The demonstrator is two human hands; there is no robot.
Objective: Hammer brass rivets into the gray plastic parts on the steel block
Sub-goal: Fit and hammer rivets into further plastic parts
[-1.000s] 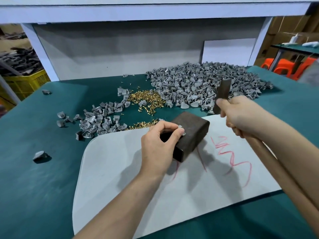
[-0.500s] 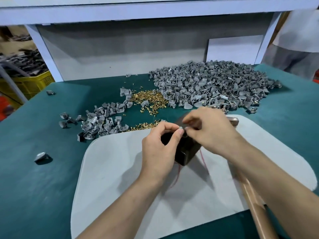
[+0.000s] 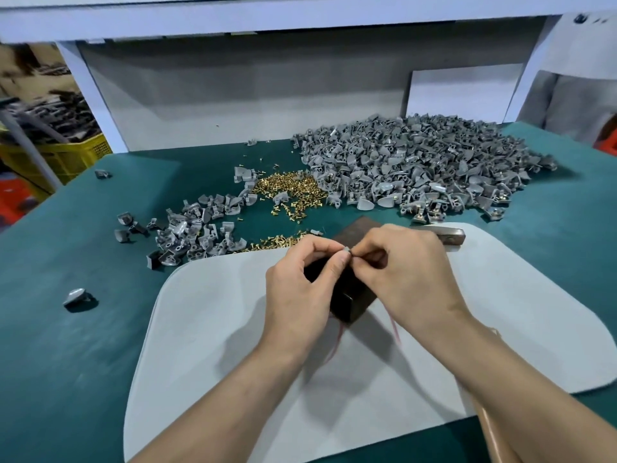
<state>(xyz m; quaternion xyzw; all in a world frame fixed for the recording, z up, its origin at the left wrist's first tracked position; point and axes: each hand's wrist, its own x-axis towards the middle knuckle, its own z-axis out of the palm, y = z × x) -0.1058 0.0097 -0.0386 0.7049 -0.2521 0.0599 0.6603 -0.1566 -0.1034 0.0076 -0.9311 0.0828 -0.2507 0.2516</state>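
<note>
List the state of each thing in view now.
left hand: pinches the gray part.
right hand: pinches at the same part.
gray part: held over steel block.
steel block: resting on white mat.
hammer: lying on mat, unheld.
brass rivets: loose heap on table.

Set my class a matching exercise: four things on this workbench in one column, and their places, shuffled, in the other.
Things
1 steel block
2 hammer
3 brass rivets
4 one gray plastic part

Places
A loose on the green table
B pinched between the left hand and the right hand
C on the white mat, beneath the hands
D lying on the mat, right of the block

Pairs: 1-C, 2-D, 3-A, 4-B
</note>
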